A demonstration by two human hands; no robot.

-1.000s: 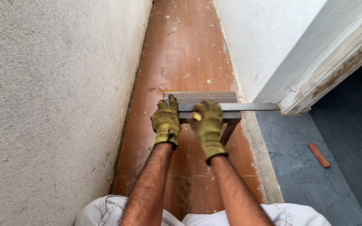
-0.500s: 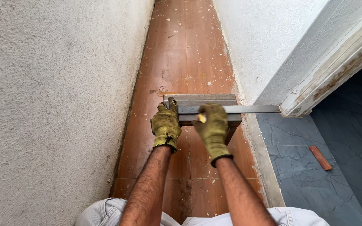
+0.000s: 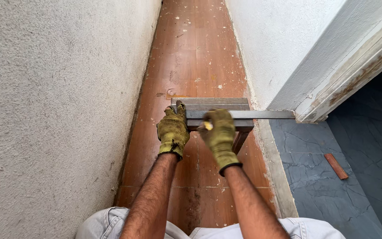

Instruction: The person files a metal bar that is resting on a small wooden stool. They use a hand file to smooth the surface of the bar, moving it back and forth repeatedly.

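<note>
Since a second ago the right hand [image 3: 219, 132] has slid a little down and toward the person along the work, and it shows blurred now; the left hand [image 3: 173, 130] has kept its place.

Both hands wear yellow-green work gloves. The left is pressed flat with fingers together on the near left end of a long grey metal bar [image 3: 253, 114], holding it down. The right is curled around a small yellow-tipped tool [image 3: 208, 126], too blurred to name, just at the bar's near edge.

That bar lies flat across a grey plank [image 3: 213, 103], its long axis running left to right, the far end pointing at the foot of the white door frame [image 3: 332, 99]. Plank and bar sit on the speckled red-brown floor [image 3: 191, 48] between the rough plaster wall [image 3: 54, 102] and the white wall [image 3: 275, 40]. Off to the right, a small reddish strip [image 3: 336, 166] lies on dark blue tiles [image 3: 315, 177].
</note>
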